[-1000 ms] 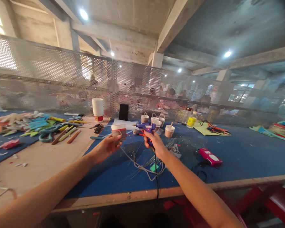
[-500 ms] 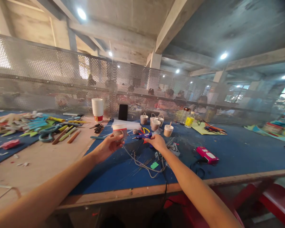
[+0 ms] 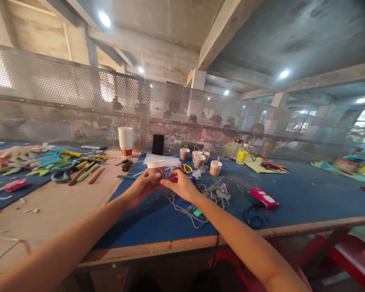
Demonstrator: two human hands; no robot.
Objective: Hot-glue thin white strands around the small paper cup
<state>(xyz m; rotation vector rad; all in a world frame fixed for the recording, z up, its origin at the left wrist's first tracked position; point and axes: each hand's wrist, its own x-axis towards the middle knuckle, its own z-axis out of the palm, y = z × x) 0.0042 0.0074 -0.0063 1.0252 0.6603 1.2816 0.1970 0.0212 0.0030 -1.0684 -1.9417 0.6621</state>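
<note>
My left hand [image 3: 142, 185] is wrapped round a paper cup [image 3: 156, 164] with a white top, a red band and grey cord wound about its lower part. At the cup's right side, the fingers of my right hand [image 3: 182, 185] are pinched together on the grey cord [image 3: 182, 211], though the fingertips show only in small part. From there the cord trails down to a loose tangle on the blue table. A blue glue gun [image 3: 194, 179] lies just behind my right hand, mostly hidden. Yellow-handled pliers [image 3: 187, 168] rest beyond it.
Several cord-wrapped cups [image 3: 198, 161] stand farther back, near a yellow-labelled bottle [image 3: 242, 155]. Stacked paper cups [image 3: 125, 140] and blue-handled scissors [image 3: 62, 172] are to the left. A pink box [image 3: 264, 198] lies right. A perforated metal screen [image 3: 170, 97] closes off the back.
My right hand has let go of the glue gun, now down on the table, and moved left to the cup's side. The cup stays in my left hand, shifted slightly right.
</note>
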